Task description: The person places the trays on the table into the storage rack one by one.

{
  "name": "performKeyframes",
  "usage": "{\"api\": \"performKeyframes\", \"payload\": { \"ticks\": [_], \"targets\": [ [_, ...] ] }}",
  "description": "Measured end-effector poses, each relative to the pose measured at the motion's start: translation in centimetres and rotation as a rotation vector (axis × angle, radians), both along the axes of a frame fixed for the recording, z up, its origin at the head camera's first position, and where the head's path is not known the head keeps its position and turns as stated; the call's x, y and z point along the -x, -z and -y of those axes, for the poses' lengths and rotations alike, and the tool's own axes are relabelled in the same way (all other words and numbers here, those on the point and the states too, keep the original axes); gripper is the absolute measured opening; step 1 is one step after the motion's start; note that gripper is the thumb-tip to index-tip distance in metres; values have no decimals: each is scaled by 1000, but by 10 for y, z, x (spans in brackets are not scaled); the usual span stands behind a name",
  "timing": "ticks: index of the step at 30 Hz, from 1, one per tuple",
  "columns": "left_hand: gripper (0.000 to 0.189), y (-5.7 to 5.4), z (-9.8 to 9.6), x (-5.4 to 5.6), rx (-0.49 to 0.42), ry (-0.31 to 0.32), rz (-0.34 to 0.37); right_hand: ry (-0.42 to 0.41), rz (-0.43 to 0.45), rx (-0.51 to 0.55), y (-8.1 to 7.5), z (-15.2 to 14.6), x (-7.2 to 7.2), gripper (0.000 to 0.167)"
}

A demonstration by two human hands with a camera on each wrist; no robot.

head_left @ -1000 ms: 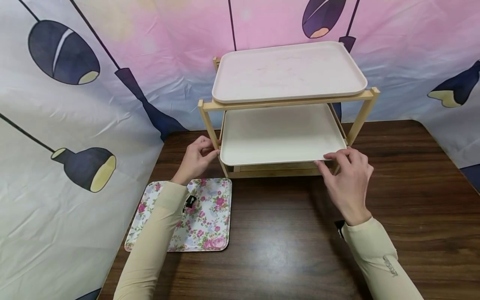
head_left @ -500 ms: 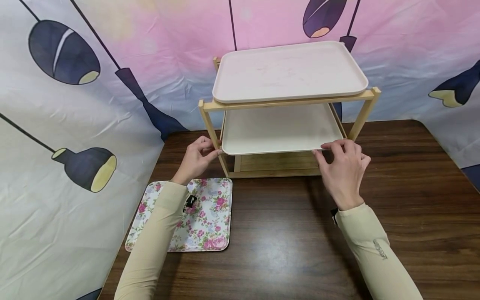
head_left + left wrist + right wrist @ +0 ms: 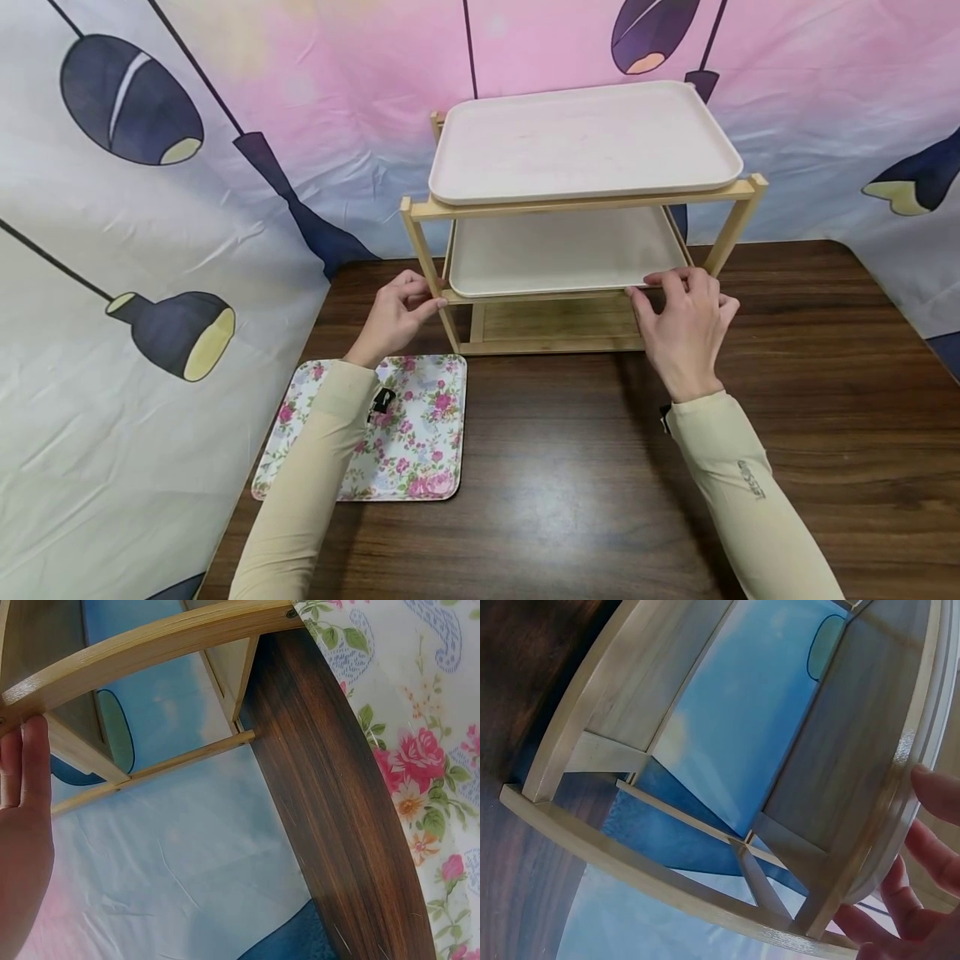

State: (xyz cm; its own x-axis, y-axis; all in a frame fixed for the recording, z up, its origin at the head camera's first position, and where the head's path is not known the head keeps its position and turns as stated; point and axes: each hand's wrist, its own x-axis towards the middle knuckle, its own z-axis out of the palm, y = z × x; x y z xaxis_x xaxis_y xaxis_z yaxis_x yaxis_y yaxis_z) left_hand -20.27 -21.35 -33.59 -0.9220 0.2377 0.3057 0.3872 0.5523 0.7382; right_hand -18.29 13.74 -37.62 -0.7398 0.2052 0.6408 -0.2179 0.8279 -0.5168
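Observation:
A wooden rack (image 3: pixel 585 202) with several levels stands at the back of the table. On its middle level lies a white tray (image 3: pixel 562 250), its front edge just behind the shelf's front bar. My right hand (image 3: pixel 686 333) pinches the right part of that edge between thumb and fingers; in the right wrist view the fingers (image 3: pixel 934 859) curl by the tray's rim. With my left hand (image 3: pixel 393 317) I grip the rack's left front post, thumb in front, other fingers partly hidden behind it. A pale pink tray (image 3: pixel 585 142) covers the top level.
A floral tray (image 3: pixel 423 433) lies on the dark wooden table (image 3: pixel 555 467) at the left, beneath my left forearm. The rack's bare bottom shelf (image 3: pixel 555 321) shows under the middle level. A printed cloth (image 3: pixel 360 100) hangs behind the table.
The white tray has slid backward into the rack, away from me, and now sits level with the front bar. My right hand has moved forward with it; the left hand stays at the post.

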Motion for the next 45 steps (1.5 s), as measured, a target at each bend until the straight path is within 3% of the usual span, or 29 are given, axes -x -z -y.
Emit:
{"api": "performKeyframes", "payload": {
  "ticks": [10,19,26,32,36,39,42,45],
  "targets": [
    [23,-1,-1,1,-15,5,12,9,-15,6,-1,-1,5,32],
    [25,26,10,20,-31,-6,16,8,-24,4,0,-2,7,33],
    [23,30,12,21,-50,12,-8,-37,-34,16,2,-6,5,28],
    [21,30,13,19,-7,-5,-36,-67,-117,34,2,-10,1,20],
    [20,30,13,18,16,-33,-46,-20,-197,87,-2,-18,-1,19],
    [19,29,9,14,50,-76,-75,18,-224,185,-5,-25,0,26],
    [21,27,2,5,92,-143,-108,35,-193,293,-7,-34,1,34],
    [23,24,0,-5,107,-218,-84,27,-133,376,-4,-40,2,39]
  ]
}}
